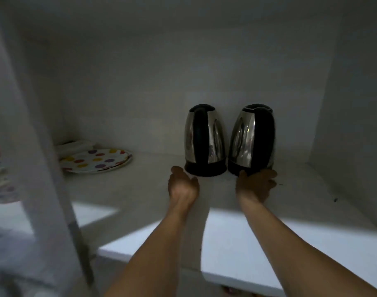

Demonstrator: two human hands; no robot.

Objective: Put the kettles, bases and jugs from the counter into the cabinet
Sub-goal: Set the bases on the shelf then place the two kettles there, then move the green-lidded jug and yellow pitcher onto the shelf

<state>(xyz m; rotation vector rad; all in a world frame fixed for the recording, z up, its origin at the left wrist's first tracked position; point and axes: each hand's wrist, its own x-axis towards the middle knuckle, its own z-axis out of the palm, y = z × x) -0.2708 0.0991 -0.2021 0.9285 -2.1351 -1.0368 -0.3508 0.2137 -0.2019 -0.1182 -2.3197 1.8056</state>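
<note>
Two steel kettles with black handles and black bottoms stand upright side by side deep on the cabinet shelf (140, 189). The left kettle (215, 140) has my left hand (182, 185) just in front of its base, fingers apart, holding nothing. The right kettle (242, 138) leans slightly; my right hand (256, 185) touches the front of its black base, fingers spread around it. Both handles face me.
A stack of polka-dot plates (97, 160) lies at the shelf's left, with folded white items behind. The cabinet's side wall (343, 125) rises at the right. A white upright (37, 146) stands at the left. The shelf's front edge (247, 273) is lit.
</note>
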